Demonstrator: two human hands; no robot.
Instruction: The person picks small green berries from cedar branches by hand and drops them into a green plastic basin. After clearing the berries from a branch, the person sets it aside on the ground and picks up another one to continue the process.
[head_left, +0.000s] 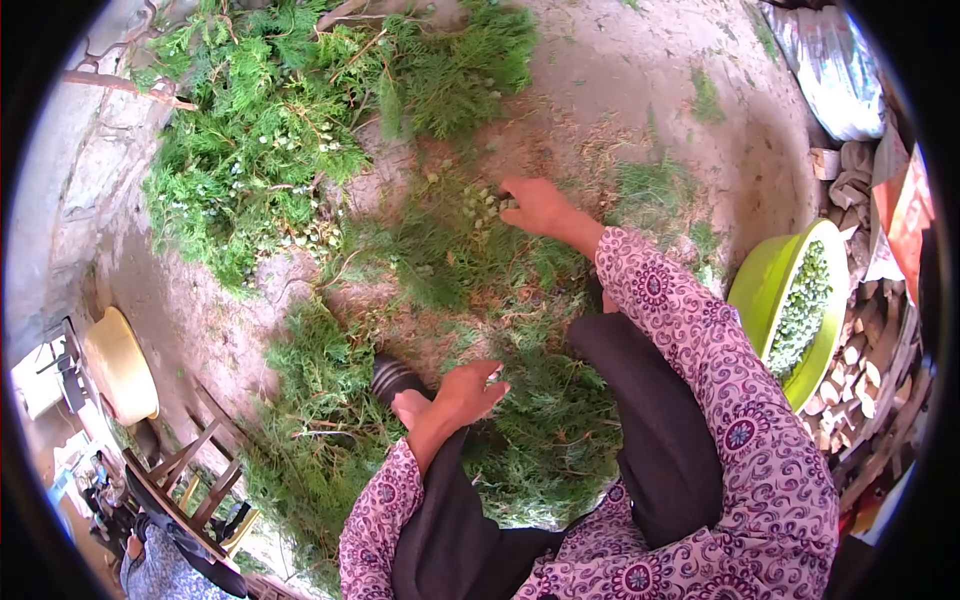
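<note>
My right hand (537, 207) reaches over a green cut branch (440, 225) on the ground, its curled fingers at a cluster of small pale green cones (478, 203). Nearer my body, above more greenery, is my left hand (470, 393), with its fingers curled round something small and pale that I cannot make out. A large heap of leafy branches (270, 120) with pale cones lies at the upper left. More branches (540, 410) lie between and beside my legs.
A lime-green basin (745, 290) of small green cones stands at the right, beside split firewood (860, 370). Left are a yellow basin (120, 365) and a wooden chair frame (190, 460). A silvery sack (830, 75) stands at the upper right.
</note>
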